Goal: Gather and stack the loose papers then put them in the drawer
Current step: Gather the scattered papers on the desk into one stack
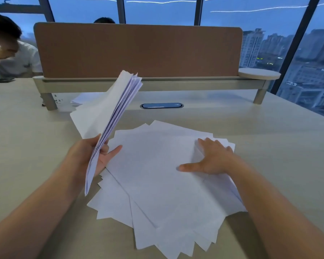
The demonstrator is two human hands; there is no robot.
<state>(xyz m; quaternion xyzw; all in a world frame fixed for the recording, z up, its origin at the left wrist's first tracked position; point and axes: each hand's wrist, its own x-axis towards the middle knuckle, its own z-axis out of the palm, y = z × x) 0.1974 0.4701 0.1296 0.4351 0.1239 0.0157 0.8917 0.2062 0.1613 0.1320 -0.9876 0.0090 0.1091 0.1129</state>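
A fanned heap of loose white papers point(157, 184) lies on the beige desk point(279, 146) in front of me. My left hand point(99, 156) grips a gathered bundle of sheets point(110, 113) near its lower edge, holding it tilted up off the desk, its index finger stretched toward the heap. My right hand point(211, 157) rests flat on the right part of the heap, fingers spread and thumb out to the left. No drawer is in view.
A brown partition screen point(138, 51) on a grey shelf stands across the back of the desk. More white sheets point(80, 99) lie under the shelf at left. A cable port point(161, 105) sits mid-desk. A person in white point(11, 53) is at far left.
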